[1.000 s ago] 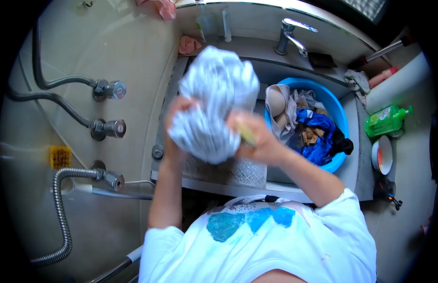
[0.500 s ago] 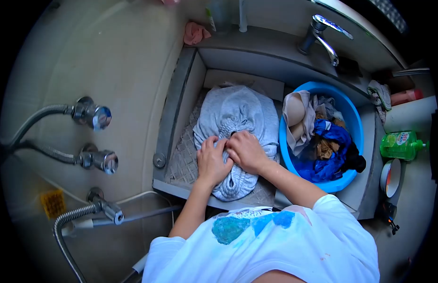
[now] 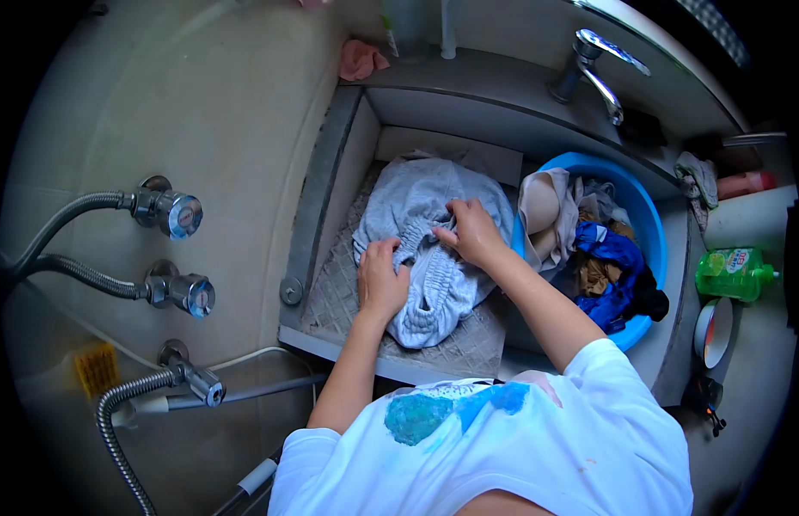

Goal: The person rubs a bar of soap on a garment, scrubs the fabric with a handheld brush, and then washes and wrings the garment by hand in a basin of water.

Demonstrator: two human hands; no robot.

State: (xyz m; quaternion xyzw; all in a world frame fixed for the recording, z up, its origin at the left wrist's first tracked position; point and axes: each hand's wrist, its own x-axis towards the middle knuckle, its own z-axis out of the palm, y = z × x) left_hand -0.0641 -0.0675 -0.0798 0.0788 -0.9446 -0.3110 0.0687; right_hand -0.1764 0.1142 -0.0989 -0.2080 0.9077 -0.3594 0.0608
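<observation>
Light grey cloth (image 3: 416, 202) with a gathered, elastic-looking band lies bunched on the textured washing surface (image 3: 330, 297) of the sink. My left hand (image 3: 383, 279) rests at the left side of the gathered part, its fingers curled on the fabric. On the other side, my right hand (image 3: 475, 232) pinches the cloth between thumb and fingers. To the right stands a blue basin (image 3: 655, 232) holding a beige padded garment (image 3: 544, 211), blue cloth (image 3: 607, 249) and dark and brown pieces.
A chrome faucet (image 3: 588, 73) rises behind the sink. Green soap bottle (image 3: 733, 273) and white bowl (image 3: 714, 334) sit at the right. Valves with hoses (image 3: 171, 212) line the left wall. A pink cloth (image 3: 361, 60) lies on the back ledge.
My hands have moved apart, the right one going right and up. The gathered part of the grey cloth between them is spread wider.
</observation>
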